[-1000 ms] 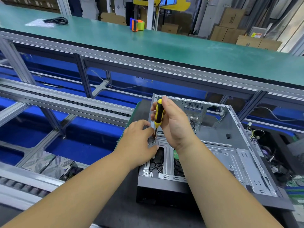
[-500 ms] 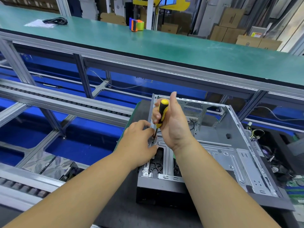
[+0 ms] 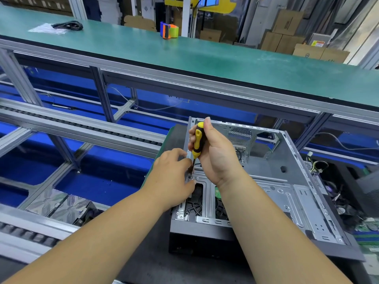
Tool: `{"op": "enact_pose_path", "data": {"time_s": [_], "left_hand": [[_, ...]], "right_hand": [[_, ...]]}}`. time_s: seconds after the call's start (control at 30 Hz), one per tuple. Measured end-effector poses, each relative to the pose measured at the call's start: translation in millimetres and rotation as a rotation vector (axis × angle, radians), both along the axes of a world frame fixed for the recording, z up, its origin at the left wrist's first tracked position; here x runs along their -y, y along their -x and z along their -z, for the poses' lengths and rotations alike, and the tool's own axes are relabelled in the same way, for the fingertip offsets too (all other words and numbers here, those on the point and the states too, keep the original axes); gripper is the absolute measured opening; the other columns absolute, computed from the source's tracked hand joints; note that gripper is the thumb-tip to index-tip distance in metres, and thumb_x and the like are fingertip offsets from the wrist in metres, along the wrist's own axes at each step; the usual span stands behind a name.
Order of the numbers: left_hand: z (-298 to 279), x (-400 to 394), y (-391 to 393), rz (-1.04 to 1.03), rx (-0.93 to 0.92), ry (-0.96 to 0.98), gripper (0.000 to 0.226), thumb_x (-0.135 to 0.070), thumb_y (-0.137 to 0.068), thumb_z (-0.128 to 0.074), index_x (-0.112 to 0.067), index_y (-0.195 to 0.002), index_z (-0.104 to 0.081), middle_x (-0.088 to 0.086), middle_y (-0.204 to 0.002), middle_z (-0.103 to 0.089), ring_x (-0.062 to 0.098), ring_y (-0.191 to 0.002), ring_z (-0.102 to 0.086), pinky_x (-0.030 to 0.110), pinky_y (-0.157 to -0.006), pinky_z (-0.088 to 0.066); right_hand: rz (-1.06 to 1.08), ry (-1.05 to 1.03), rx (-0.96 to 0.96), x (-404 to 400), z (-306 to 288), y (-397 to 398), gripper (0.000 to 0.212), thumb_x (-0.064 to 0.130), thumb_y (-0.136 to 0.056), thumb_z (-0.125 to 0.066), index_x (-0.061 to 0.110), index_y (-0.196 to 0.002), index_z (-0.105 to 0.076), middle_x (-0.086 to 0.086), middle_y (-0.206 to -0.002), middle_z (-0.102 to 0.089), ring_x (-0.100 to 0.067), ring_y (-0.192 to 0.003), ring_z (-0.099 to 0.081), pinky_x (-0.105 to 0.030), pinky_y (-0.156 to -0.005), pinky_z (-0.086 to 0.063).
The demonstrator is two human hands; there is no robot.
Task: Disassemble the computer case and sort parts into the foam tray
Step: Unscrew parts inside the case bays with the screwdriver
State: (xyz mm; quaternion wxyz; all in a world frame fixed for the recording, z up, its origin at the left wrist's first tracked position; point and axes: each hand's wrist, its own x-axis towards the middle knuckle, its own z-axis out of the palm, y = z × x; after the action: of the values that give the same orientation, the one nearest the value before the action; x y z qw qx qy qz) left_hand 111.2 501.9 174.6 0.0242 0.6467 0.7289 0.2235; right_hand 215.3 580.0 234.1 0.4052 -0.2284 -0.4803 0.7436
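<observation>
An open grey metal computer case [image 3: 291,193] lies on its side on a dark mat in front of me. My right hand [image 3: 217,152] grips a yellow and black screwdriver [image 3: 198,141], held almost upright, its tip set on a screw [image 3: 191,177] in a metal bracket at the case's left edge. My left hand [image 3: 174,173] rests on that bracket, its fingertips pinching the shaft just above the screw. A black fan grille [image 3: 194,203] shows below the bracket.
A green conveyor belt [image 3: 205,56] runs across the back, carrying an orange and blue tape dispenser [image 3: 169,30] and a black cable [image 3: 68,25]. Aluminium roller rails [image 3: 82,128] lie to the left. Loose cables and circuit boards [image 3: 338,203] sit right of the case.
My right hand has turned on the screwdriver handle and re-gripped it; the tool stays on the same screw. My left hand has barely moved.
</observation>
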Motion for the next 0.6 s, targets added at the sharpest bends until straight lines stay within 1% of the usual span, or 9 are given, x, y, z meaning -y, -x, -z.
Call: {"op": "enact_pose_path", "data": {"time_s": [0.1,0.2,0.33,0.43,0.5,0.53,0.6], "left_hand": [[-0.1,-0.4,0.0,0.000,-0.001,0.003,0.038,-0.048,-0.080,-0.065,-0.024,-0.110,-0.062,-0.006,-0.137,-0.041,0.020,-0.127,-0.035,0.039,-0.105,-0.031],[0.0,-0.5,0.3,-0.002,-0.010,0.002,0.039,-0.047,-0.080,-0.065,-0.023,-0.111,-0.062,-0.005,-0.137,-0.042,0.021,-0.127,-0.037,0.039,-0.104,-0.032],[-0.1,-0.2,0.8,-0.002,-0.016,-0.002,0.039,-0.047,-0.080,-0.065,-0.023,-0.111,-0.063,-0.004,-0.136,-0.043,0.021,-0.126,-0.037,0.040,-0.104,-0.032],[-1.5,-0.4,0.8,-0.004,-0.040,0.000,0.036,-0.045,-0.081,-0.064,-0.024,-0.110,-0.064,-0.005,-0.136,-0.043,0.021,-0.126,-0.037,0.039,-0.103,-0.032],[-3.7,-0.6,-0.9,0.001,-0.085,-0.012,0.030,-0.042,-0.083,-0.062,-0.025,-0.108,-0.065,-0.004,-0.134,-0.044,0.022,-0.124,-0.037,0.038,-0.103,-0.031],[-5.2,-1.3,-2.5,0.003,-0.121,-0.017,0.027,-0.040,-0.084,-0.060,-0.026,-0.106,-0.065,-0.003,-0.134,-0.044,0.023,-0.124,-0.036,0.038,-0.102,-0.030],[-8.3,-3.9,-7.4,-0.004,-0.220,-0.012,0.026,-0.036,-0.087,-0.056,-0.026,-0.108,-0.065,0.000,-0.134,-0.044,0.025,-0.124,-0.036,0.039,-0.101,-0.028]], "right_hand": [[-0.030,0.002,-0.016,0.8,0.4,1.7,0.047,0.047,-0.098,-0.043,0.009,-0.083,-0.067,0.001,-0.066,-0.054,-0.010,-0.062,-0.049,-0.021,-0.065,-0.046],[-0.059,-0.036,0.001,0.0,0.3,2.9,0.057,0.046,-0.104,-0.031,0.009,-0.083,-0.068,0.000,-0.061,-0.047,-0.012,-0.058,-0.043,-0.021,-0.060,-0.041],[-0.078,-0.085,-0.020,-1.0,-3.8,3.6,0.059,0.045,-0.105,-0.026,0.013,-0.081,-0.070,0.001,-0.058,-0.045,-0.012,-0.056,-0.040,-0.021,-0.059,-0.039],[-0.075,-0.098,-0.026,-3.1,-6.2,0.2,0.061,0.047,-0.105,-0.025,0.012,-0.083,-0.069,0.000,-0.059,-0.044,-0.013,-0.057,-0.040,-0.024,-0.063,-0.038],[-0.064,-0.090,-0.040,-5.7,-9.2,-4.8,0.060,0.053,-0.102,-0.029,0.009,-0.085,-0.066,-0.002,-0.062,-0.043,-0.015,-0.059,-0.038,-0.029,-0.065,-0.036],[-0.054,-0.084,-0.047,-7.2,-11.3,-7.8,0.056,0.055,-0.098,-0.034,0.009,-0.086,-0.065,-0.002,-0.064,-0.044,-0.015,-0.060,-0.038,-0.029,-0.065,-0.035],[-0.031,-0.077,-0.068,-9.9,-15.5,-14.5,0.042,0.049,-0.092,-0.048,0.010,-0.085,-0.064,-0.001,-0.069,-0.048,-0.014,-0.059,-0.039,-0.029,-0.064,-0.033]]}}
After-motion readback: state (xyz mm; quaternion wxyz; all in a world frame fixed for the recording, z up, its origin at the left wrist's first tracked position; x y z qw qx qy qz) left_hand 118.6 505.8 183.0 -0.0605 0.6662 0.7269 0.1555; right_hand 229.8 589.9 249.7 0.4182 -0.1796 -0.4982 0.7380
